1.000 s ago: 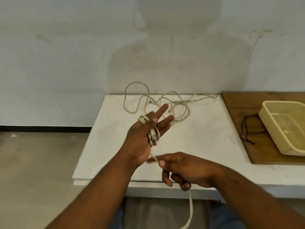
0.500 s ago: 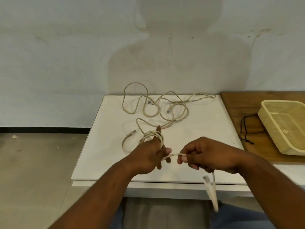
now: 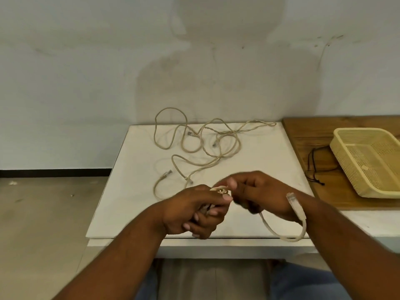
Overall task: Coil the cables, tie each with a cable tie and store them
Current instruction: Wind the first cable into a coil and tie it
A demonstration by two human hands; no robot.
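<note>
Left hand (image 3: 194,211) fingers curled round small coil (image 3: 220,190) over table (image 3: 134,191) near edge; right hand (image 3: 257,191) pinches cable (image 3: 272,229) beside it, plug end (image 3: 291,199) dangling. Risk: loops spring loose if left grip slackens, as ties (image 3: 313,169) lie well apart by basket (image 3: 363,130)

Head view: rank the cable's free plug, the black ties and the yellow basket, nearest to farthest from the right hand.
1. The free plug: at the wrist of the right hand.
2. The black ties: to the hand's right, on the wooden board.
3. The yellow basket: farther right on the same board, beyond the ties.
</note>
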